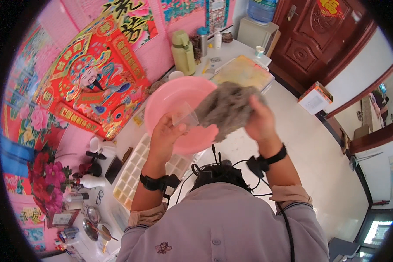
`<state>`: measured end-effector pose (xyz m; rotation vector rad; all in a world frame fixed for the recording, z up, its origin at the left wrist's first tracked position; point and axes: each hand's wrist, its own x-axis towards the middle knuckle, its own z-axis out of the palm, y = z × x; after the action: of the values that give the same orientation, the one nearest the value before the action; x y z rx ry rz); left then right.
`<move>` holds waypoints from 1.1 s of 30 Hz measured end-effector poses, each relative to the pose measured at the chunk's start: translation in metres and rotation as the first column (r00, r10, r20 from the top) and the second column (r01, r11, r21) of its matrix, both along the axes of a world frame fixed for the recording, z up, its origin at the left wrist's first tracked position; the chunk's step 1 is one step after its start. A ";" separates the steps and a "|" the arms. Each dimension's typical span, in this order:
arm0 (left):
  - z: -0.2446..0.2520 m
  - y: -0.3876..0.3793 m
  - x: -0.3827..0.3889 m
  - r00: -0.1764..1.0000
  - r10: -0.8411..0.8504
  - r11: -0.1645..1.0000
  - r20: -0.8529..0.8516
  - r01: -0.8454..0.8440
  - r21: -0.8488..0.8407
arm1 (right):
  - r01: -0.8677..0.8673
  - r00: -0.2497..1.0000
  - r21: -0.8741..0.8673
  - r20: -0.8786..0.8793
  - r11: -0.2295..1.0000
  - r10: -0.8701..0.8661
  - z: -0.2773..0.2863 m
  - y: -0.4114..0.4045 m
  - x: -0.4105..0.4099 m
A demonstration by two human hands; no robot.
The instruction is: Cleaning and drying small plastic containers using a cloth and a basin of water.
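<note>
My left hand (170, 129) holds a small clear plastic piece (185, 115), its thumb and fingers closed on its lower edge. My right hand (261, 118) grips a rumpled grey-brown cloth (227, 106) that hangs between the two hands and looks blurred. Behind my left hand and partly under the cloth is a round pink plastic basin (177, 91). Below it, partly hidden by my left forearm, lies a white tray (131, 173) divided into many small square compartments.
A green thermos jug (183, 54), a steel bottle (202, 42) and a paper cup (259, 51) stand past the basin. Near them lies a yellowish board (240, 73). Bowls (91, 229), eyeglasses (99, 197) and artificial flowers (49, 177) are at the left. Black cables (286, 226) hang around my arms.
</note>
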<state>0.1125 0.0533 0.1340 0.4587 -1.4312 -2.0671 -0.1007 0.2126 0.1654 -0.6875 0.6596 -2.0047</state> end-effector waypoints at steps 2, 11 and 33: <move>-0.008 -0.003 -0.022 1.000 0.001 0.999 0.017 0.000 -0.054 | 0.068 0.998 -0.075 0.013 0.995 -0.068 -0.002 0.033 -0.045; -0.037 -0.015 -0.176 0.869 0.294 0.770 0.398 0.031 -0.637 | 0.429 0.903 0.050 -0.039 0.902 -0.427 -0.040 0.172 -0.166; -0.214 -0.159 -0.465 0.635 0.282 0.831 0.719 0.213 -0.514 | 0.290 0.952 0.226 0.030 0.930 -0.304 -0.104 0.183 -0.291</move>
<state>-0.3524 -0.1062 -0.0802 1.2071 -2.3982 -1.2782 -0.3917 0.3955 0.0610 -0.4061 0.9770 -2.1754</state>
